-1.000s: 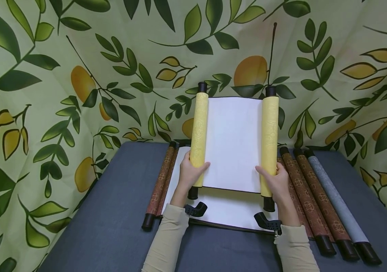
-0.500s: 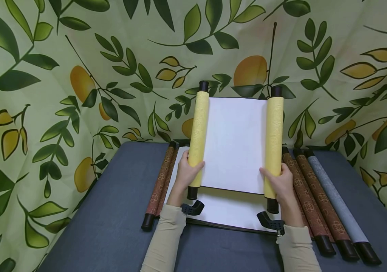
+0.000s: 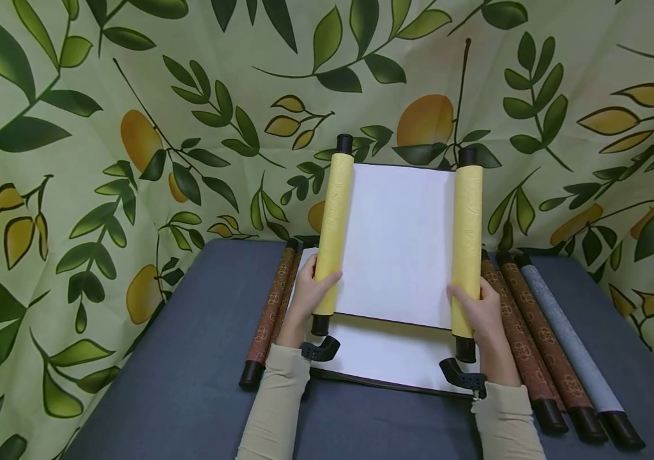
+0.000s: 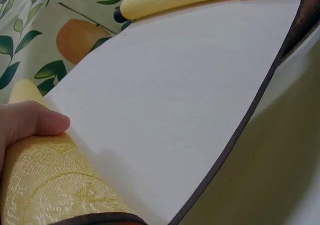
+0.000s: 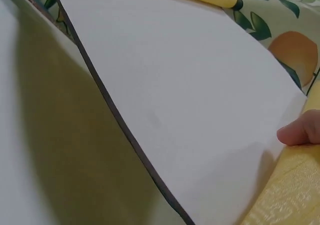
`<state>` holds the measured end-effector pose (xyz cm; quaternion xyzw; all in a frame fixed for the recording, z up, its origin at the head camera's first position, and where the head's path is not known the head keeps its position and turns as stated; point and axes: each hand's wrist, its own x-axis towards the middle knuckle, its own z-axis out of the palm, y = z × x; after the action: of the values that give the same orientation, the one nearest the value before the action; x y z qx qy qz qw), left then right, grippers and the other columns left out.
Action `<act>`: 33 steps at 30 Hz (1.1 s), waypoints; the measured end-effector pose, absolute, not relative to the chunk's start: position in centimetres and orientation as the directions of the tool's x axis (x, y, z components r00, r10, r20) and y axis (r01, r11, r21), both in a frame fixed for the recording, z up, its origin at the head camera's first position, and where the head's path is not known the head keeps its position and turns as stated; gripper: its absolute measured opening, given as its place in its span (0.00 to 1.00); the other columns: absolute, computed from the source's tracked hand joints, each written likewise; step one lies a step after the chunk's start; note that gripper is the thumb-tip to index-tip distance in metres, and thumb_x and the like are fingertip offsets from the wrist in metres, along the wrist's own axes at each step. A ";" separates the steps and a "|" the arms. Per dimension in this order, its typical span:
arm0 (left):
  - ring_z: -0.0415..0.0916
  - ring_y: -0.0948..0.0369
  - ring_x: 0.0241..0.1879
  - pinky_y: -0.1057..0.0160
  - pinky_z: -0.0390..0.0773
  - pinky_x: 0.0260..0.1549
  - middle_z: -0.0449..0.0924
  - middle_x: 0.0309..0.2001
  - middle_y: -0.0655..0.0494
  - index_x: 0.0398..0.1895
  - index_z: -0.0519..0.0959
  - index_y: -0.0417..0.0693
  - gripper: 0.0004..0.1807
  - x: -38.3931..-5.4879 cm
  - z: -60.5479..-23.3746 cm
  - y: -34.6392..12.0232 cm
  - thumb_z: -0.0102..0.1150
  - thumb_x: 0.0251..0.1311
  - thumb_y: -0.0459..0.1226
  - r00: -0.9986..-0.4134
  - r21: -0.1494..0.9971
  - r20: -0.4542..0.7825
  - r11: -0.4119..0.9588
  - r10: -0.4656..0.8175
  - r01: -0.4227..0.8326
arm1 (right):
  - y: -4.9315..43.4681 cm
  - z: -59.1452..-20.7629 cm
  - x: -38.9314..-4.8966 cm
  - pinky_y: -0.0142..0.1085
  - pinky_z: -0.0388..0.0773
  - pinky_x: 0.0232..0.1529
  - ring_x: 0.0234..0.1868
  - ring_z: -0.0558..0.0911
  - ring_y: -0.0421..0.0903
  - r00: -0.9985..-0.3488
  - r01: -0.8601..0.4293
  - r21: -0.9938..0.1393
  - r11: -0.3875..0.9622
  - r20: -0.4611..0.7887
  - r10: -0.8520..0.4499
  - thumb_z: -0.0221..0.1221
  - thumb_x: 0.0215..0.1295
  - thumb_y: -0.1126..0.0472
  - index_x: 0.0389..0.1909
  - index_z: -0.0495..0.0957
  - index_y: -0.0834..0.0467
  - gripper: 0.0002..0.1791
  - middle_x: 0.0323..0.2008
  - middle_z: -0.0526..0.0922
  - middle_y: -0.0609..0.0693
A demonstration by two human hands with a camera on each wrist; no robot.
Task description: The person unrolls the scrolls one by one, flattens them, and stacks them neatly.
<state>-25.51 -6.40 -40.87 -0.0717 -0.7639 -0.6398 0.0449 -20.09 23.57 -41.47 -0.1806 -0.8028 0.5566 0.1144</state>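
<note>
A yellow scroll with black end knobs is held up, part unrolled, its blank white sheet [image 3: 398, 246] stretched between two rolls. My left hand [image 3: 307, 291] grips the left roll [image 3: 335, 223] near its lower end, thumb over the front. On the other side my right hand [image 3: 483, 313] holds the right roll [image 3: 467, 249] the same way. In the left wrist view the left thumb [image 4: 47, 120] presses on the embossed yellow cloth; the right thumb [image 5: 300, 130] lies on its roll in the right wrist view. The fingers behind both rolls are hidden.
Beneath the held scroll a larger white sheet [image 3: 384, 358] lies open on the blue-grey table [image 3: 183, 358]. Brown patterned rolls [image 3: 269, 313] lie at its left, more brown rolls [image 3: 551, 345] and a grey-blue roll [image 3: 571, 338] at the right. A leaf-print cloth [image 3: 200, 160] hangs behind.
Both hands have drawn apart, the right hand moving right and the left slightly left. The stretch of white sheet between the yellow rolls is wider.
</note>
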 end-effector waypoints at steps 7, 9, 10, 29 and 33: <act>0.75 0.60 0.31 0.66 0.76 0.32 0.79 0.43 0.37 0.56 0.74 0.37 0.23 -25.5 -40.8 -7.0 0.63 0.56 0.35 -0.982 0.966 0.179 0.177 0.060 0.187 | 24.1 -41.3 -19.8 0.32 0.74 0.30 0.28 0.73 0.33 -0.921 0.151 -0.926 0.346 -0.005 0.390 0.62 0.62 0.53 0.60 0.68 0.63 0.29 0.32 0.72 0.41; 0.76 0.60 0.31 0.66 0.77 0.32 0.79 0.43 0.34 0.56 0.74 0.35 0.23 -25.5 -40.8 -7.2 0.63 0.56 0.34 -0.980 0.963 0.189 0.185 0.063 0.197 | 24.3 -41.3 -19.7 0.31 0.74 0.30 0.27 0.74 0.32 -0.923 0.153 -0.927 0.342 -0.010 0.385 0.63 0.61 0.52 0.61 0.68 0.63 0.31 0.32 0.73 0.39; 0.76 0.61 0.31 0.66 0.77 0.32 0.79 0.43 0.34 0.56 0.74 0.34 0.24 -25.5 -40.8 -7.3 0.63 0.56 0.34 -0.979 0.961 0.193 0.187 0.064 0.201 | 24.4 -41.2 -19.7 0.31 0.75 0.30 0.27 0.74 0.32 -0.924 0.155 -0.928 0.338 -0.016 0.381 0.63 0.61 0.52 0.62 0.67 0.63 0.32 0.31 0.73 0.37; 0.69 0.57 0.32 0.66 0.71 0.30 0.75 0.42 0.35 0.69 0.61 0.38 0.32 -26.0 -41.4 -6.0 0.51 0.58 0.31 -0.971 0.942 0.240 0.242 -0.008 0.231 | 24.1 -41.5 -20.5 0.30 0.71 0.27 0.27 0.70 0.36 -0.896 0.166 -0.923 0.347 0.006 0.445 0.51 0.65 0.62 0.63 0.62 0.67 0.27 0.39 0.70 0.55; 0.68 0.58 0.29 0.66 0.71 0.27 0.76 0.39 0.39 0.68 0.62 0.41 0.34 -25.9 -41.6 -5.7 0.53 0.56 0.34 -0.974 0.940 0.223 0.274 -0.040 0.204 | 24.1 -41.4 -20.3 0.31 0.71 0.27 0.28 0.70 0.39 -0.893 0.180 -0.924 0.338 -0.009 0.450 0.52 0.63 0.62 0.64 0.62 0.67 0.28 0.39 0.69 0.55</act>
<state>-25.94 -5.73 -41.56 -0.0518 -0.7915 -0.6004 0.1013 -20.27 24.12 -41.41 -0.1948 -0.8084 0.5412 0.1249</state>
